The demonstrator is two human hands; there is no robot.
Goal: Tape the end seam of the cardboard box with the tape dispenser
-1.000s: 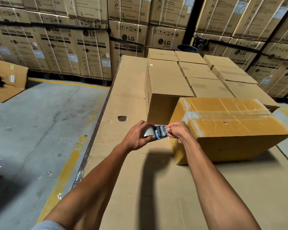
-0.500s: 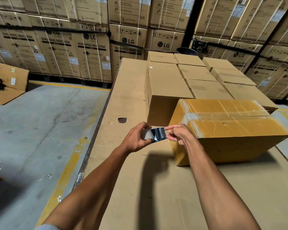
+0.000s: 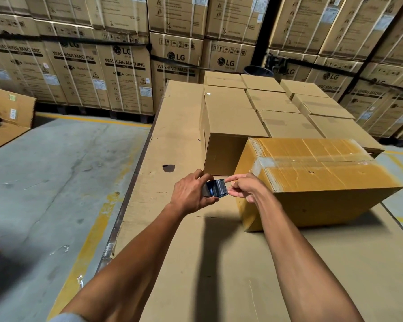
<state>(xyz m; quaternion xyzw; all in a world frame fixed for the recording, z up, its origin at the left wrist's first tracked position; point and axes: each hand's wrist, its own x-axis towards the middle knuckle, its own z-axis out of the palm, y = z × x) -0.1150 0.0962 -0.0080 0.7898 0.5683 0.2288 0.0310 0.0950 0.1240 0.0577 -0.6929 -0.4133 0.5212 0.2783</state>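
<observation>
A yellowish cardboard box (image 3: 316,177) lies on the cardboard-covered table, clear tape running along its top seam and over the near-left edge. My left hand (image 3: 191,194) grips a shiny tape roll (image 3: 215,188) just left of the box's end face. My right hand (image 3: 247,188) pinches at the roll's right edge with thumb and forefinger, in front of the box's end. Whether a strip of tape is pulled free is too small to tell.
Several plain closed cartons (image 3: 275,105) stand behind the box. The table (image 3: 219,263) ends at a metal edge on the left, above a concrete floor with yellow lines. Stacked washing machine cartons (image 3: 126,70) wall the back. A flattened carton (image 3: 7,115) lies far left.
Both hands with the tape roll have drifted slightly left and away from the box's end face. My right fingers have shifted their pinch on the roll's edge.
</observation>
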